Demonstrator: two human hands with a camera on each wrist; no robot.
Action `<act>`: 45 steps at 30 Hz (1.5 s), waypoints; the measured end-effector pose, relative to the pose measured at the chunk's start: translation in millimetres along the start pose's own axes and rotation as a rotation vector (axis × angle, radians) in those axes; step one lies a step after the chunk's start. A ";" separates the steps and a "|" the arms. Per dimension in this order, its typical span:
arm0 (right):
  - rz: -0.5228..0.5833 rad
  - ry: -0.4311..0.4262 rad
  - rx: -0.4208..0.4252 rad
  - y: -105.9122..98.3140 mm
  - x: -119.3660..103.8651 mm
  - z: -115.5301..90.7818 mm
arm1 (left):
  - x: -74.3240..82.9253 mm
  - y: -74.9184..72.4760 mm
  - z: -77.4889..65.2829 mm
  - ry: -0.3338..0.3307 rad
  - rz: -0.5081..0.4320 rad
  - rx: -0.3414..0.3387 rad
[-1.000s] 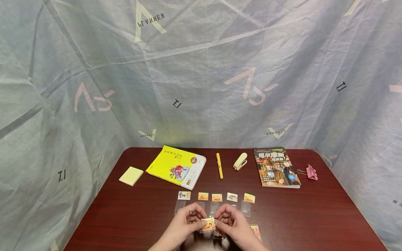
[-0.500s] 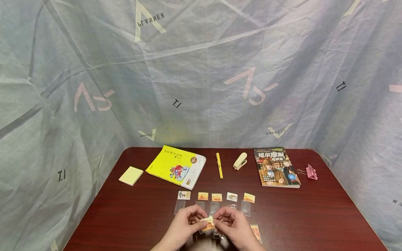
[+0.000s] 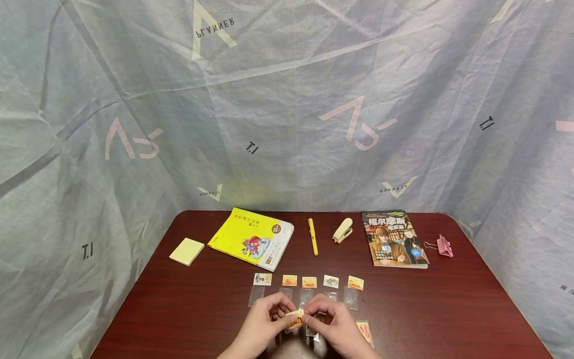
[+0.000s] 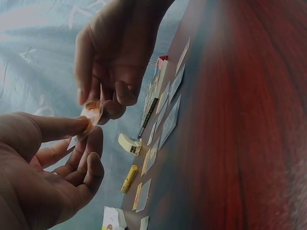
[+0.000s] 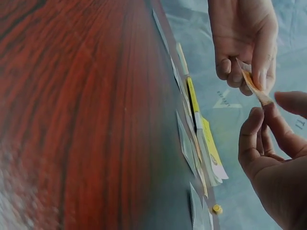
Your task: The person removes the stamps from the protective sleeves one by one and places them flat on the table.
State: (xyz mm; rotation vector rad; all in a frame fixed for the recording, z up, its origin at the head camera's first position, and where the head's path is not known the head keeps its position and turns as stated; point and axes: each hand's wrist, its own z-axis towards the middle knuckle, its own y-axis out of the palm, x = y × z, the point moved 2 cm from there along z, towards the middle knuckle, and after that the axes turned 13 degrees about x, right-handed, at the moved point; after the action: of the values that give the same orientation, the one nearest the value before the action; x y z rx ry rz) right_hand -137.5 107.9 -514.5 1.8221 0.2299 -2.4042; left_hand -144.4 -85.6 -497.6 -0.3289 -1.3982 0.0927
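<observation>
A small orange picture stamp [image 3: 296, 321], with clear plastic film about it, is up between both hands near the table's front. My left hand [image 3: 267, 319] pinches it, thumb on its face and fingers behind. My right hand [image 3: 329, 319] has thumb and index finger at the opposite corner of the stamp [image 5: 252, 84]; in the right wrist view the index finger touches its end and the thumb tip is close by. The left wrist view shows shiny film round the stamp [image 4: 94, 110]. Beneath the right hand lies another clear sleeve [image 3: 312, 335], partly hidden.
Several stamps [image 3: 310, 282] lie in a row, with clear sleeves [image 3: 351, 297] below them. A sleeved stamp [image 3: 365, 329] is right of the hands. Behind are sticky notes [image 3: 187, 251], a yellow book [image 3: 251, 239], a pen [image 3: 313, 237], a stapler [image 3: 343, 231], a magazine [image 3: 394, 242] and a pink binder clip [image 3: 444, 246].
The held stamp has shifted slightly left and tilted. The right thumb has come further over its corner. Everything else on the table stays in place.
</observation>
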 end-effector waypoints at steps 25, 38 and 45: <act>-0.160 0.259 0.357 -15.2 -8.9 15.3 | -3.0 -10.1 -12.5 -0.063 0.499 0.141; -0.498 0.252 0.141 5.6 9.3 20.3 | -13.4 6.0 -28.1 0.120 0.986 0.164; -0.760 0.182 0.127 18.2 9.7 21.0 | -18.3 12.5 -28.6 0.184 1.127 0.084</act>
State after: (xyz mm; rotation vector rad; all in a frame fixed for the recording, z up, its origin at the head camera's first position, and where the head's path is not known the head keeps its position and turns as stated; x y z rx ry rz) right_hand -156.7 86.0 -519.3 2.3288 0.9643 -2.7329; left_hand -118.1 -83.3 -522.4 -0.9957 -0.8802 1.0117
